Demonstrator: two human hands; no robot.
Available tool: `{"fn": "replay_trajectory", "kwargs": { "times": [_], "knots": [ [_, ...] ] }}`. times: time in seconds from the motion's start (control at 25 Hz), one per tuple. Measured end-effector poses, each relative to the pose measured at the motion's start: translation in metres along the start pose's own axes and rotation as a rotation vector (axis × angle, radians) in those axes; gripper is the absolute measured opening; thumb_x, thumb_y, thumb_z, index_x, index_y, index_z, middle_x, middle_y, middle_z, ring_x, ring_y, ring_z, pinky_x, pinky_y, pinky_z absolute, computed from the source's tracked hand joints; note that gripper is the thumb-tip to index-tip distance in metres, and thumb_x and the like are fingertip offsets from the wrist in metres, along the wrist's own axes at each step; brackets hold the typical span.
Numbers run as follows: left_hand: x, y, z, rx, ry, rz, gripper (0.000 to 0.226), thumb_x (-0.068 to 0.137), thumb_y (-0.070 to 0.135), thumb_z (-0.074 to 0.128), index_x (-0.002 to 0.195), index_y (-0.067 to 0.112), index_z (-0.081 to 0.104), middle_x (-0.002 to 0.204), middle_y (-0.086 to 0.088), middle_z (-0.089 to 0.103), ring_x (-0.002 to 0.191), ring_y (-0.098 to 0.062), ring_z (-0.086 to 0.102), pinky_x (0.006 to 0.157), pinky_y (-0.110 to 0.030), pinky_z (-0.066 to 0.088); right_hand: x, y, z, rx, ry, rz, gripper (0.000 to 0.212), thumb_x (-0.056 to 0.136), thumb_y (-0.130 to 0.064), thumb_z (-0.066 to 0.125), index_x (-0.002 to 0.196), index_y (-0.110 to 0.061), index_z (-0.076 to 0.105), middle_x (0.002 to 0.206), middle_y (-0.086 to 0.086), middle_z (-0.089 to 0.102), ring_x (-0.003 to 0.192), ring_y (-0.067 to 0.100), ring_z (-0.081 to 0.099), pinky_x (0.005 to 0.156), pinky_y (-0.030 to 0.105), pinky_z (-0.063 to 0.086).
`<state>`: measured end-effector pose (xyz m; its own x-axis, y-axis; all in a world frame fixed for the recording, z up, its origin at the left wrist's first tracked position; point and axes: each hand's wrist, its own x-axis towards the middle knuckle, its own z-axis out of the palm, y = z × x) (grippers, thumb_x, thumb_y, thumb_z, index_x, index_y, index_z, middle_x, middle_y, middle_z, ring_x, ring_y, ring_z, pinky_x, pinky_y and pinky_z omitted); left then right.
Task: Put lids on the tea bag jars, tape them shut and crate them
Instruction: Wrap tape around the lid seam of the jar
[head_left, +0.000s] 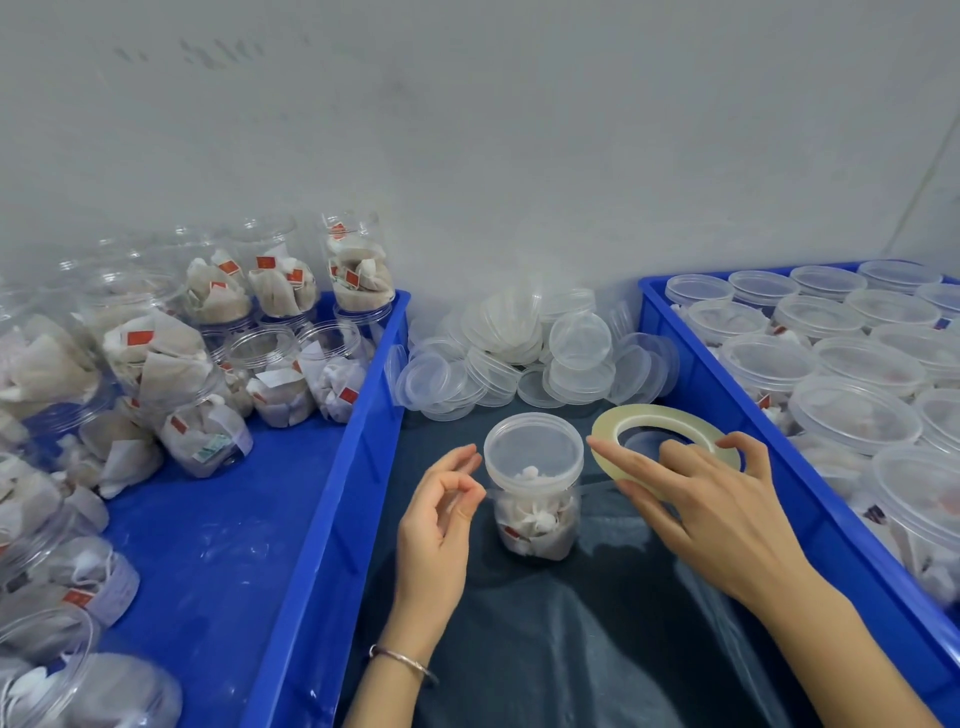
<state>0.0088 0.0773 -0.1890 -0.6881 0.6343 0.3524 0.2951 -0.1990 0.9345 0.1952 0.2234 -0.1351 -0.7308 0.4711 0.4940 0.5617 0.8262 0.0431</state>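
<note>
**Tape end may slip or stick crooked on the lidded jar**

Head view: lidded tea bag jar (533, 486) stands upright on the dark cloth (571, 623) between two blue crates, nothing steadying it. Left hand (441, 512) sits just beside the jar's left wall, thumb & forefinger pinched together, prob. on a clear tape end, but the strip is too faint to confirm. Right hand (696, 493) grips the tape roll (665, 441) just right of the lid, fingers through & around the ring.

Risks, as I judge them:
- Pull from the roll w/ no hand on the jar could tip or drag it; cloth is wrinkled.
- Tape could land off the lid seam & not seal.
- Clear tape may fold onto itself or onto fingers.

Left crate (332, 467) holds unlidded jars; right crate (810, 499) holds lidded ones; spare lids (519, 353) piled behind.
</note>
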Motion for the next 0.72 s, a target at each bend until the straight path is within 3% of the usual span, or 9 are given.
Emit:
{"fn": "replay_trajectory", "kwargs": {
  "times": [0.16, 0.32, 0.44, 0.56, 0.72],
  "knots": [
    [0.011, -0.001, -0.001, -0.05, -0.099, 0.027, 0.012, 0.095, 0.006, 0.049, 0.084, 0.003, 0.05, 0.147, 0.011, 0.042, 0.128, -0.004, 0.05, 0.098, -0.015, 0.041, 0.008, 0.003, 0.002, -0.025, -0.029, -0.035, 0.046, 0.097, -0.047, 0.024, 0.142, -0.05, 0.034, 0.07, -0.012, 0.037, 0.063, 0.011, 0.049, 0.091, 0.045, 0.034],
    [0.015, -0.008, -0.003, -0.104, -0.184, 0.01, 0.014, 0.094, 0.016, 0.048, 0.086, 0.005, 0.048, 0.141, 0.015, 0.05, 0.131, -0.009, 0.048, 0.107, -0.03, 0.041, 0.012, 0.006, 0.007, -0.012, -0.048, -0.044, 0.046, 0.097, -0.047, 0.024, 0.142, -0.052, 0.033, 0.069, -0.011, 0.041, 0.065, 0.009, 0.049, 0.09, 0.046, 0.034],
    [0.019, -0.011, -0.002, -0.131, -0.181, 0.013, 0.01, 0.094, 0.016, 0.05, 0.094, 0.006, 0.049, 0.137, 0.009, 0.055, 0.13, -0.012, 0.049, 0.103, -0.039, 0.045, 0.015, 0.005, 0.008, 0.034, -0.056, -0.047, 0.044, 0.097, -0.048, 0.025, 0.138, -0.052, 0.04, 0.069, -0.01, 0.044, 0.065, 0.009, 0.049, 0.09, 0.043, 0.029],
    [0.027, -0.009, 0.005, -0.167, -0.059, 0.022, 0.022, 0.094, 0.019, 0.056, 0.115, 0.019, 0.049, 0.118, 0.002, 0.066, 0.113, -0.013, 0.061, 0.091, -0.032, 0.053, 0.016, 0.003, 0.01, 0.049, -0.039, -0.058, 0.039, 0.098, -0.047, 0.032, 0.133, -0.049, 0.049, 0.068, -0.01, 0.045, 0.063, 0.009, 0.046, 0.085, 0.04, 0.029],
    [0.038, 0.001, 0.018, -0.091, 0.259, -0.059, 0.009, 0.092, 0.005, 0.06, 0.095, 0.013, 0.061, 0.085, -0.01, 0.066, 0.073, -0.008, 0.064, 0.075, -0.037, 0.051, 0.017, 0.002, 0.009, 0.084, -0.046, -0.05, 0.036, 0.098, -0.045, 0.037, 0.132, -0.049, 0.05, 0.068, -0.009, 0.048, 0.063, 0.011, 0.048, 0.084, 0.039, 0.029]
  ]
}}
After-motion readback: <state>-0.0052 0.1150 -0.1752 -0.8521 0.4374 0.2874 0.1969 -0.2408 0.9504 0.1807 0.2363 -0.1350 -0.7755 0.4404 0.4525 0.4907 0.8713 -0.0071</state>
